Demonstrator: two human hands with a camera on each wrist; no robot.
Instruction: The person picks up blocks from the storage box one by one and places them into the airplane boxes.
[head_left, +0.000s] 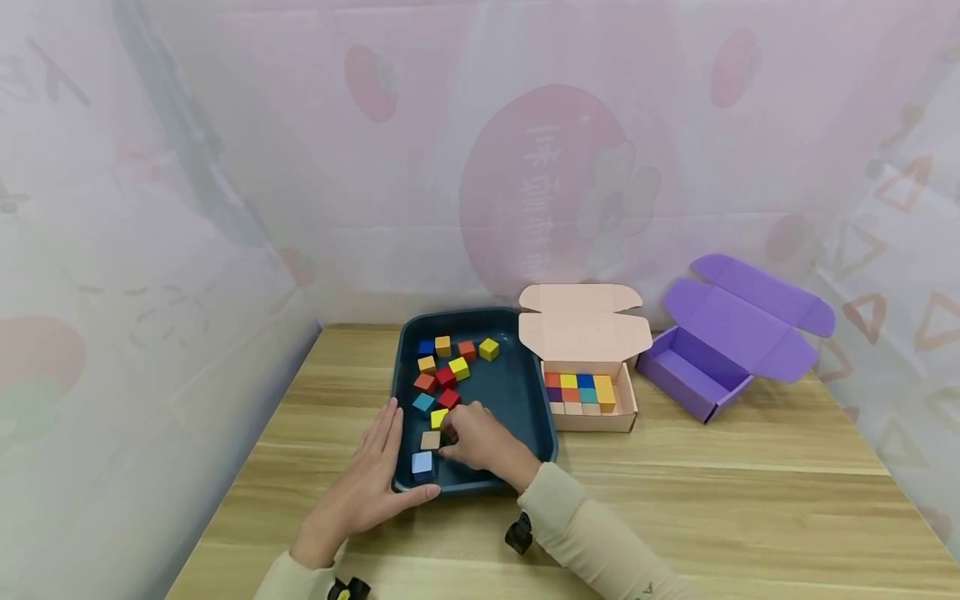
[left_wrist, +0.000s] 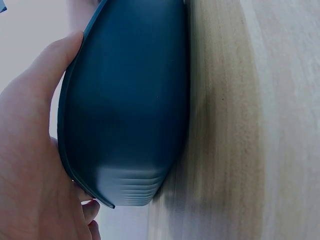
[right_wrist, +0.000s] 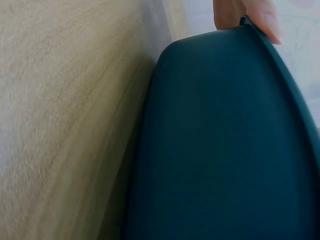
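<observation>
My left hand (head_left: 367,479) rests on the near left corner of a dark blue tray (head_left: 517,417), fingers straight along the left rim and thumb along the near rim. In the left wrist view the thumb (left_wrist: 60,57) lies against the tray's edge. My right hand (head_left: 480,437) reaches down inside the tray, fingers bent beside a plain wooden cube (head_left: 431,440) and a yellow cube (head_left: 438,419). Its fingertips are partly hidden, and I cannot tell whether they pinch a cube. A light blue block (head_left: 422,465) sits in the near left corner. The right wrist view shows mostly the tray's outer wall (right_wrist: 215,135).
Several coloured cubes, among them a teal cube (head_left: 423,404) and a red cube (head_left: 448,399), lie scattered in the tray's left half. Right of it stands an open pale pink box (head_left: 596,423) with rows of blocks, then an open purple box (head_left: 686,392). All stand on a wooden table (head_left: 720,500).
</observation>
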